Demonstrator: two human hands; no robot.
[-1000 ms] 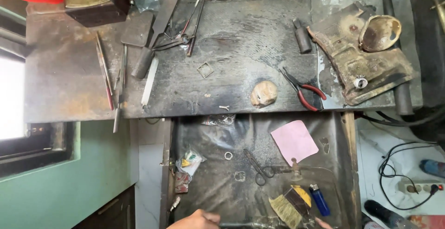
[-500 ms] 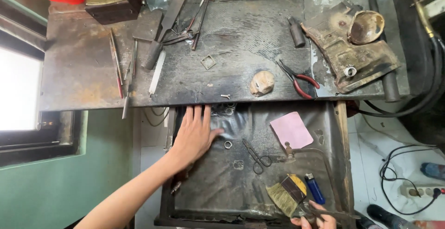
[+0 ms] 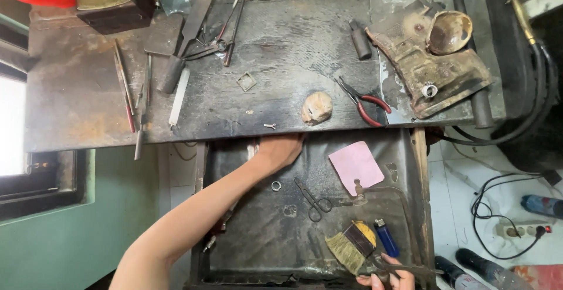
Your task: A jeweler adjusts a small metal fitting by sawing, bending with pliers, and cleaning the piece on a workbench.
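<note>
A scorched, rust-stained metal workbench (image 3: 76, 114) sits above an open drawer lined with dark creased sheet (image 3: 258, 243). The left hand (image 3: 280, 148) reaches deep under the bench edge, forearm outstretched; its fingers are hidden, so their state cannot be told. A small silver ring (image 3: 275, 185) lies just below the wrist. The right hand (image 3: 384, 278) grips a thin dark metal tool (image 3: 410, 269) beside a bristly straw-coloured brush (image 3: 350, 248).

Left hand (image 3: 281, 148) reaching under the workbench (image 3: 76, 108) edge at twelve o'clock of the open drawer (image 3: 419, 208); right hand (image 3: 384, 278) at five o'clock gripping a metal tool (image 3: 410, 268) beside a brush (image 3: 350, 246)
</note>
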